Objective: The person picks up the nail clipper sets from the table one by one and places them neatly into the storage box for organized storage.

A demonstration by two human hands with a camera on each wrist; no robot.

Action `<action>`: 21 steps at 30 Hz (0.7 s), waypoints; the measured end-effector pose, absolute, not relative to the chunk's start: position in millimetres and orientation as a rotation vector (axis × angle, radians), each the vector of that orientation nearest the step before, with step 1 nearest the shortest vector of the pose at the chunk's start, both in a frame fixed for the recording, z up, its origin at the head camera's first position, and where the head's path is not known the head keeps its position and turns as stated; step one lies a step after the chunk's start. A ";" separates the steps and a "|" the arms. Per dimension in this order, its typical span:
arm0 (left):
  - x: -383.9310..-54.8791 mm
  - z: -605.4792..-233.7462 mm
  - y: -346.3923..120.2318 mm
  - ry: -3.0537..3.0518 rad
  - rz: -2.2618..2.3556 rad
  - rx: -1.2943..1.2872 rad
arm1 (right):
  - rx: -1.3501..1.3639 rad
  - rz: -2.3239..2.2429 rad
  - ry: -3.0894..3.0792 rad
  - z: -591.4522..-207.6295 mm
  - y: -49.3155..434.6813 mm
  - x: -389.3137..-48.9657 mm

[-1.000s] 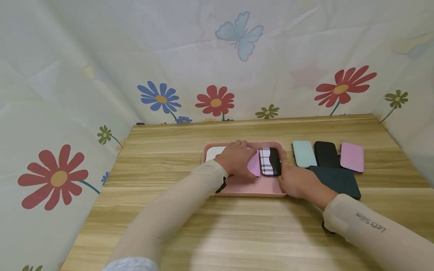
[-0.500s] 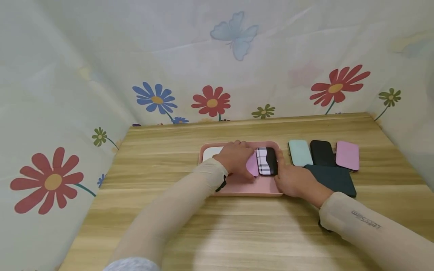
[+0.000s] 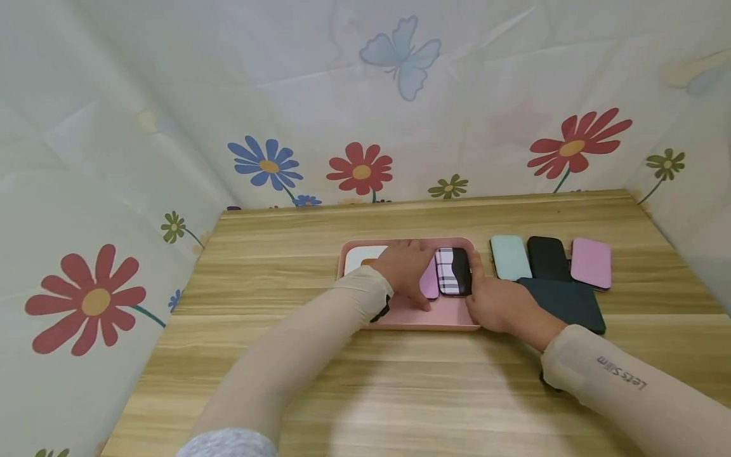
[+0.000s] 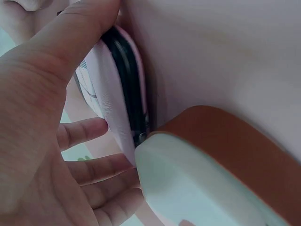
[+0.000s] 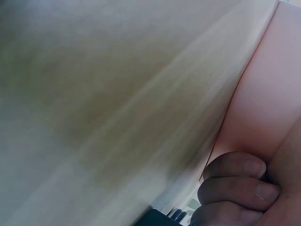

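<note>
A pink tray [image 3: 422, 321] holds a row of small cases. My left hand [image 3: 405, 266] reaches over a pink-lilac case [image 3: 429, 284], thumb and fingers spread. In the left wrist view the dark edge of that case [image 4: 127, 70] shows, with the thumb by one end and fingertips at its cover. To its left lies a white case with a brown side [image 4: 202, 125]. On its right sits a black and white plaid case [image 3: 452, 273]. My right hand [image 3: 499, 301] is at the tray's right rim, forefinger straight beside the plaid case; its other fingers [image 5: 235, 190] are curled in.
Right of the tray lie a mint case [image 3: 510, 256], a black case [image 3: 547, 258] and a pink case [image 3: 591, 263] in a row. A dark teal flat piece [image 3: 565, 304] lies before them. The wooden table [image 3: 400, 387] ends at a flower-printed curtain [image 3: 485, 127].
My left hand has loosened a little, its thumb moving off the pink-lilac case's near corner, and the hand has shifted slightly right. My right hand keeps its place at the tray's rim.
</note>
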State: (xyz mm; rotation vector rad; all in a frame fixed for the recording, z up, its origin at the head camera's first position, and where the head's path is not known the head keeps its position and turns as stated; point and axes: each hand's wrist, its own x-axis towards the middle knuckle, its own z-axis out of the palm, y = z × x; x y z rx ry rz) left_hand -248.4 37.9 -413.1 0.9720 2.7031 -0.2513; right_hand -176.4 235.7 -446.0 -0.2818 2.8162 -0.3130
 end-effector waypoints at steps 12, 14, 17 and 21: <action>-247.9 -410.8 40.4 2.725 -0.337 0.978 | -0.298 -0.304 2.817 -443.2 235.2 -174.8; -248.9 -411.8 41.1 2.729 -0.345 0.967 | -0.301 -0.307 2.819 -443.6 234.6 -174.5; -249.5 -412.4 40.9 2.732 -0.335 0.959 | -0.304 -0.303 2.819 -444.5 234.5 -174.8; -250.1 -413.5 39.8 2.743 -0.287 0.966 | -0.292 -0.307 2.809 -444.5 235.0 -175.8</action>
